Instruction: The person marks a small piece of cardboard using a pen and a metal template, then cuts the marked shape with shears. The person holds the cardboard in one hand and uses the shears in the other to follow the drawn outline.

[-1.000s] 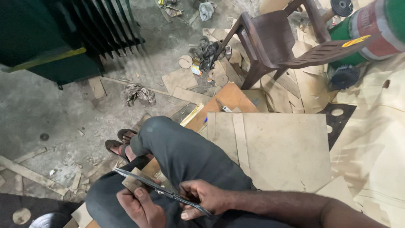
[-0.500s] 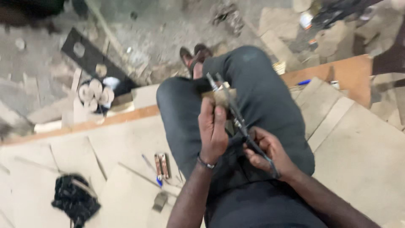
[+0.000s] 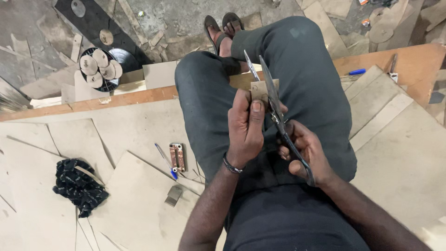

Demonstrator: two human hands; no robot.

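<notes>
I sit on a cardboard-covered platform with my legs in dark trousers. My left hand (image 3: pixel 247 126) pinches a small piece of cardboard (image 3: pixel 264 89) over my lap, thumb on top. My right hand (image 3: pixel 303 149) grips the handles of long metal scissors (image 3: pixel 274 104). Their blades are apart around the cardboard piece, tips pointing away from me towards my sandalled feet (image 3: pixel 222 29).
Large cardboard sheets (image 3: pixel 116 139) lie around me. On them rest a blue pen (image 3: pixel 166 161), a small rectangular metal piece (image 3: pixel 177 156), a grey block (image 3: pixel 173 195) and a dark cloth (image 3: pixel 79 186). Several cut cardboard discs (image 3: pixel 100 69) sit on a black round thing on the floor.
My view has tilted and settled closer over my lap. The scissors have gone from lying across my knees to cutting at the cardboard piece held in my left hand.
</notes>
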